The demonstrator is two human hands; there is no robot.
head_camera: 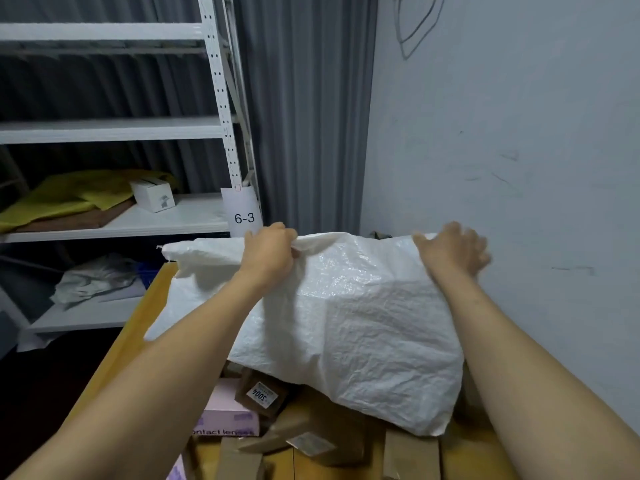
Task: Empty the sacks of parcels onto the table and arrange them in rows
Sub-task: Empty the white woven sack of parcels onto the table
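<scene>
Sack: I hold the white woven sack [346, 313] raised by its far edge over the counter [149, 306], with its lower end lying on the spilled heap.
Left hand: the left hand [268, 252] pinches a bunched fold of the sack's top edge.
Right hand: the right hand [452, 249] is blurred. Its thumb lies on the near face and its fingers curl over the corner, gripping it.
Done: some parcels are out, among them a brown parcel labelled 3004 [259, 393], a pink contact-lens box [228, 414] and flat cardboard parcels [311, 441], all in a loose heap.
Left: I judge the emptying to be under way. I cannot tell what remains inside the sack, and no rows are formed.
Surroundings: to the left stands a shelving rack [221, 116] tagged 6-3 [244, 211], holding a small white box [154, 195] and a yellow bag [69, 195]. A grey curtain [301, 116] hangs behind.
Obstruction: the sack covers much of the heap, and the wall [519, 133] stands close on the right.
</scene>
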